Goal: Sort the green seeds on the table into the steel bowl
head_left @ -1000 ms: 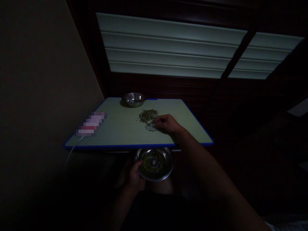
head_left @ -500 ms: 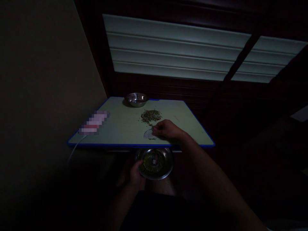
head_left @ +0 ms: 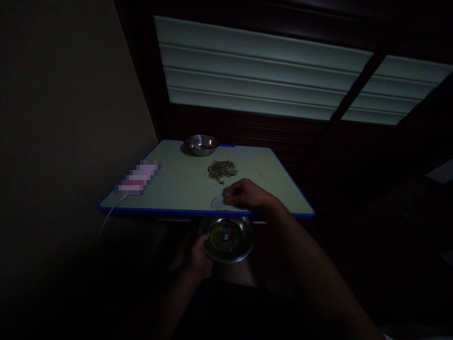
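Note:
My right hand [head_left: 244, 192] is closed on a clear, flat piece with a rounded edge [head_left: 217, 203], held low against the tabletop at its near edge. A few small grains lie by that edge. Beyond it, a loose pile of small greenish grains [head_left: 222, 169] is spread on the pale table [head_left: 177, 184]. Below the table's near edge, my left hand [head_left: 200, 255] grips the rim of a steel bowl [head_left: 244, 252], its thumb over the inside. Greenish grains line this bowl, and a small dark shape with a red mark shows in its middle.
A second steel bowl [head_left: 201, 145] stands at the table's back left. On the left side lies a blurred-out pinkish phone-like item [head_left: 138, 177] with a white cable [head_left: 109, 215] hanging over the edge. Dark wood with pale slatted panels [head_left: 262, 71] rises behind. The room is dim.
My right hand has drawn the clear piece slightly toward the near edge, and the few grains beside it have come to that edge. My left hand and its bowl are nearly unmoved.

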`<action>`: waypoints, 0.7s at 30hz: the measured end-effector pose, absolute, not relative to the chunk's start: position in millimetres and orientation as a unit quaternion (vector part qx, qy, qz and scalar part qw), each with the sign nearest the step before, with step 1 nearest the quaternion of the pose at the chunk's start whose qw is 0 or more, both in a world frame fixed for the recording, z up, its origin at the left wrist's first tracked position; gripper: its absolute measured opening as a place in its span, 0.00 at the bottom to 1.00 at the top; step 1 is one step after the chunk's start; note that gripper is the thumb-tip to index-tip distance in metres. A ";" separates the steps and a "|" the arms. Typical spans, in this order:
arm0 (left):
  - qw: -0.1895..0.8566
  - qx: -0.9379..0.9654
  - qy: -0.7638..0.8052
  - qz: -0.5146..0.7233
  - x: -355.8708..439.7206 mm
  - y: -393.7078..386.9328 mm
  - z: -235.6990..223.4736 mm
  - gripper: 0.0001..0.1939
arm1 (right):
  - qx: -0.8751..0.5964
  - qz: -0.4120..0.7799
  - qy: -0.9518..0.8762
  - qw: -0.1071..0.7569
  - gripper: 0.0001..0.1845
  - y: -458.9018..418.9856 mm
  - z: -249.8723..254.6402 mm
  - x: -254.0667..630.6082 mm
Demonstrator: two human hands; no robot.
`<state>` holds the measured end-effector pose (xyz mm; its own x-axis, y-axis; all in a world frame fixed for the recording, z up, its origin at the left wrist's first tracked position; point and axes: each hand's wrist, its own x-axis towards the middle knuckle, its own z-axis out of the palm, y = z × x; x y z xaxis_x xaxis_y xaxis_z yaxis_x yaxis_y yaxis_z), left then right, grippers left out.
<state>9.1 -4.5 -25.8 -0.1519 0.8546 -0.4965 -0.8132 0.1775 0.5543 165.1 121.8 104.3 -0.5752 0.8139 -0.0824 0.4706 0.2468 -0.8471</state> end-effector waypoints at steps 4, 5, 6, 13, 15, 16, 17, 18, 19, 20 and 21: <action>0.653 0.022 0.409 0.637 10.8 -5.5 -18.1 0.09 | -0.415 0.464 -0.761 0.185 0.15 122.0 104.9 165.6; 0.652 0.019 0.411 0.637 11.5 -5.7 -16.7 0.08 | -0.410 0.473 -0.758 0.186 0.15 121.9 104.9 165.8; 0.651 0.015 0.414 0.636 12.2 -5.8 -15.4 0.08 | -0.404 0.480 -0.755 0.188 0.15 121.8 104.9 166.0; 0.648 0.013 0.425 0.632 13.5 -6.0 -15.7 0.08 | -0.387 0.502 -0.749 0.192 0.16 122.9 104.3 167.6; 0.646 0.023 0.422 0.636 12.2 -5.7 -17.9 0.08 | -0.386 0.508 -0.745 0.192 0.16 122.9 104.3 168.0; 0.644 0.025 0.421 0.638 11.6 -5.6 -19.0 0.08 | -0.387 0.512 -0.742 0.192 0.16 122.8 104.4 168.1; 0.643 0.026 0.419 0.641 11.2 -5.4 -20.1 0.08 | -0.389 0.516 -0.739 0.191 0.16 122.8 104.5 168.2; 0.643 0.026 0.418 0.642 11.0 -5.2 -21.0 0.08 | -0.391 0.520 -0.735 0.191 0.16 122.6 104.7 168.3; 0.643 0.025 0.419 0.641 11.0 -5.0 -21.8 0.08 | -0.392 0.523 -0.732 0.191 0.16 122.6 105.0 168.4; 0.642 0.023 0.419 0.641 11.2 -4.8 -22.5 0.08 | -0.393 0.524 -0.731 0.191 0.16 122.5 105.3 168.5; 0.641 0.020 0.420 0.643 11.5 -4.7 -23.0 0.08 | -0.393 0.523 -0.732 0.190 0.16 122.4 105.6 168.7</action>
